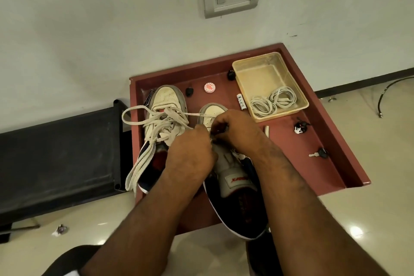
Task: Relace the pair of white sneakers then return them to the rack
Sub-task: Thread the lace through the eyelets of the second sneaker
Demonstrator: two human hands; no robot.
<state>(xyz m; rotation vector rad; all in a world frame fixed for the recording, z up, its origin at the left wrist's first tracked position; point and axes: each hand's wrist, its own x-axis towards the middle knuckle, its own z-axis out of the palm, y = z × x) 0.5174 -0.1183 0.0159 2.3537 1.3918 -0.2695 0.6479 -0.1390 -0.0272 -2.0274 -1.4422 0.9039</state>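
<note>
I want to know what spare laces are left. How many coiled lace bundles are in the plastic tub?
2: both lie in the plastic tub, one coiled lace bundle at its near-left corner, another beside it, touching.

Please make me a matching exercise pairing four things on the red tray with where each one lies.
Things:
1. coiled laces
2. key
3. round tin
4. left sneaker

Places:
A. beyond the right sneaker's toe
B. near the tray's right wall
C. along the tray's left side
D. inside the clear tub

Pairs: 1-D, 2-B, 3-A, 4-C
</note>
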